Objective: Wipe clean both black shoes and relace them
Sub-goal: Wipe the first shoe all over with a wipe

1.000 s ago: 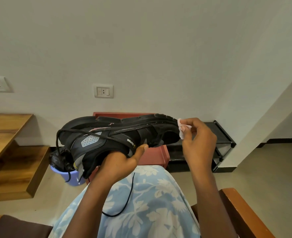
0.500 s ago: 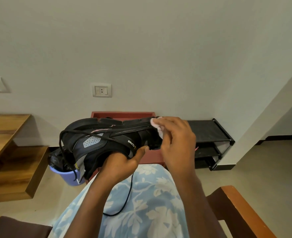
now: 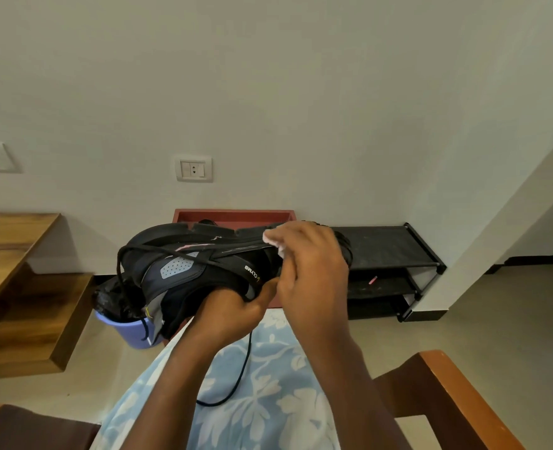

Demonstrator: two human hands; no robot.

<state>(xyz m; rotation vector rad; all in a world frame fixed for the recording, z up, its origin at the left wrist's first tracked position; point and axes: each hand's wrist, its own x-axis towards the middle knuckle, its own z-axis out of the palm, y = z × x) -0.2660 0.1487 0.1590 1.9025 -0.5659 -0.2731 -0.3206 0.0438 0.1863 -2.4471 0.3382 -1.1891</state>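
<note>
Since a second ago the right hand (image 3: 311,264) has slid left from the toe end along the sole edge, and the wipe (image 3: 273,242) has gone with it. Shoe and left hand are much where they were.

- We note the black shoe (image 3: 187,266) held up over the lap, sole upward, toe to the right, heel to the left.
- Left hand (image 3: 233,315) grips it from beneath, fingers tucked into the opening, thumb up against the side.
- Right hand pinches the small white wipe and presses it to the sole edge right of the middle.
- A loose lace (image 3: 242,368) hangs down from the shoe onto the floral cloth (image 3: 268,394) on the lap.
- Far side: red box (image 3: 233,216) against the wall, black rack (image 3: 389,251) to its right.
- Left: blue bucket (image 3: 129,329) on the floor with something black in it; we cannot tell what. Wooden table (image 3: 5,248) beyond it.
- Near right: wooden chair arm (image 3: 447,394).
</note>
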